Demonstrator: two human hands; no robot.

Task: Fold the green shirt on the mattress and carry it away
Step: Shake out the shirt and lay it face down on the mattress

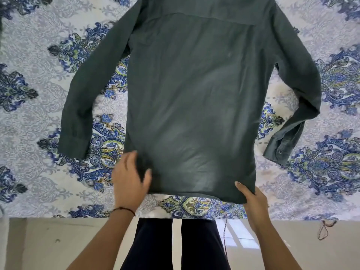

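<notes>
The dark green long-sleeved shirt [191, 98] lies spread flat, back side up, on the mattress [29, 106], which has a blue and white paisley cover. Its collar end points away from me and both sleeves angle down at the sides. My left hand [129, 178] rests at the shirt's lower left hem corner, thumb on top of the cloth and fingers along its edge. At the lower right hem corner, my right hand [251, 199] pinches the cloth with the thumb on top.
The mattress edge [58, 216] runs across the frame just in front of me, with pale floor [58, 246] below it. My dark trouser legs [175, 244] stand against that edge. A loose thread loop [323, 229] hangs from the cover at the right.
</notes>
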